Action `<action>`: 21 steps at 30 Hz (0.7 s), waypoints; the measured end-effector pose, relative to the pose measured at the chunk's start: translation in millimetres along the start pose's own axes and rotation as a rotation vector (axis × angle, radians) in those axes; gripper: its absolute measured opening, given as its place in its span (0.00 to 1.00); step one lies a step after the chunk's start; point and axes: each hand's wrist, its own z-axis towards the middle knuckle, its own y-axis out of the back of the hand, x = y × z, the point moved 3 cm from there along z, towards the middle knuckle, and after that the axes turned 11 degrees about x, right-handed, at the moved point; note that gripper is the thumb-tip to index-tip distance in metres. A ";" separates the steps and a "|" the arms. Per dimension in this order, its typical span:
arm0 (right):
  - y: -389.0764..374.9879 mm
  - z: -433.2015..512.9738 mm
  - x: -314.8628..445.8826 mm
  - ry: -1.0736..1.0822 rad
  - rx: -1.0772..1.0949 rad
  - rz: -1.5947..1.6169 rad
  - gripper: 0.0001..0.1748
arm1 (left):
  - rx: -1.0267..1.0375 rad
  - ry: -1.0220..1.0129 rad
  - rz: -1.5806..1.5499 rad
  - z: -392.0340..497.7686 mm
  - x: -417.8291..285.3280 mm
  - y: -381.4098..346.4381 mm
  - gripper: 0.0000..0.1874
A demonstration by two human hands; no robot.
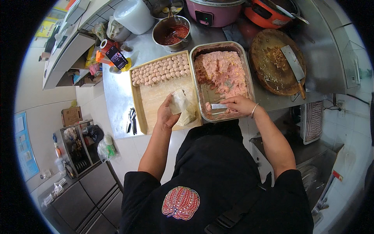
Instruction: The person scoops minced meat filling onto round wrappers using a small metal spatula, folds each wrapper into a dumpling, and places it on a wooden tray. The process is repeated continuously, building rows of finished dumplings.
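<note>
My left hand [166, 112] holds up a thin, pale dough wrapper [178, 102] above a wooden tray [155, 117]. Just beneath it, a pile of wrappers [187, 115] rests at the tray's near right corner. Rows of small filled dumplings [160, 70] fill the far part of that tray. In my right hand [239, 105] is a flat metal spatula [219, 106], with a small lump of filling [208, 106] at its tip. It hovers over the near end of a steel pan [251, 90], which holds pink minced meat filling [222, 73] heaped towards the far side.
A round chopping board [257, 73] bearing a cleaver [293, 63] stands to the right. Behind are a steel pot of red sauce [172, 33], a pink rice cooker [216, 13] and a white bucket [134, 17]. A propped phone [117, 58] and black-handled utensils [132, 120] sit at left.
</note>
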 end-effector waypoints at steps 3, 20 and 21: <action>-3.3 11.8 -0.1 0.044 -0.041 -0.328 0.18 | -0.003 0.047 -0.047 3.4 5.1 -3.0 0.20; -41.1 -27.7 89.3 0.375 -0.266 -0.144 0.19 | 0.019 0.030 0.003 4.1 42.3 -55.8 0.29; -48.0 -30.1 97.0 0.524 -0.373 -0.256 0.19 | 0.067 0.010 -0.039 5.9 46.5 -66.8 0.30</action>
